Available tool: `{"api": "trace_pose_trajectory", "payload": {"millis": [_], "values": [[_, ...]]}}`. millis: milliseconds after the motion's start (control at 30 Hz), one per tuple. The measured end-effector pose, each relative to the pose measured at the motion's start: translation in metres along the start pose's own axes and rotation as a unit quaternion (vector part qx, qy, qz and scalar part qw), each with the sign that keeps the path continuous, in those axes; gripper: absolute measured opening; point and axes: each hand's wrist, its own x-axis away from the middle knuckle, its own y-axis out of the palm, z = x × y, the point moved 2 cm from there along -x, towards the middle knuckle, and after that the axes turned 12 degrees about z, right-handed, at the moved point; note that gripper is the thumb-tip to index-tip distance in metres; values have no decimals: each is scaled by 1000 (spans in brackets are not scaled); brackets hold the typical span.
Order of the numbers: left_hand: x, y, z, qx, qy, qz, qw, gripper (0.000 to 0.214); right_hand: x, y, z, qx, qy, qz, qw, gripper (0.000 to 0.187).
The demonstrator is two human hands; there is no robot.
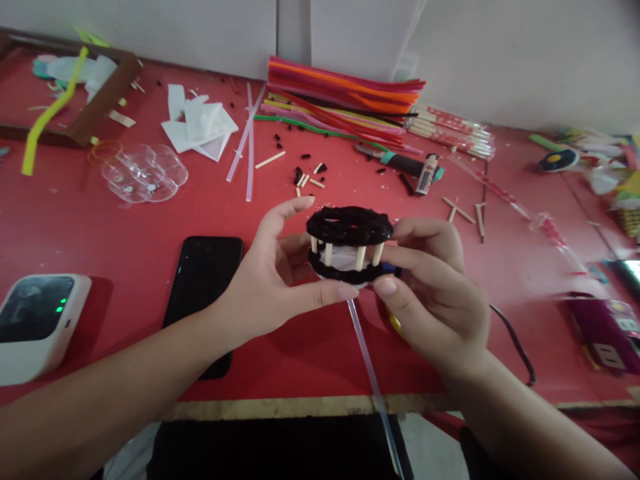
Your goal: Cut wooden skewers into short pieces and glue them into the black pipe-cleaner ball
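Note:
Between my two hands, above the front of the red table, is a small round craft piece [350, 230]: two fuzzy black rings, one over the other, joined by several short pale sticks. Something whitish shows inside its lower ring. My left hand [273, 273] holds the left side, thumb along the bottom edge and index finger raised. My right hand [440, 287] grips the right side between thumb and fingers; a bit of blue and a bit of yellow show by it. A translucent glue stick [367, 360] runs down from beneath the piece past the table edge; what holds its top is hidden.
A black phone [203, 280] and a white device with a screen [40, 320] lie left. Behind are a clear flower-shaped tray [145, 173], paper scraps [200, 127], pipe cleaners [345, 87], cut stick pieces [310, 181] and a small bottle [427, 175]. A purple box [605, 333] lies right.

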Motion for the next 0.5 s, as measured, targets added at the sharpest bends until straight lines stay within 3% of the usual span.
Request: {"api": "trace_pose_trajectory", "payload": {"millis": [200,367,500], "values": [[-5,-6,0,14,21,20,999,78,-1,3,8,-158,140,7,977,13],[-16,-17,1,33,44,138,989,17,0,6,17,-268,243,65,930,12],[-18,-20,1,50,24,159,986,12,-3,8,16,-355,288,77,886,9]]}}
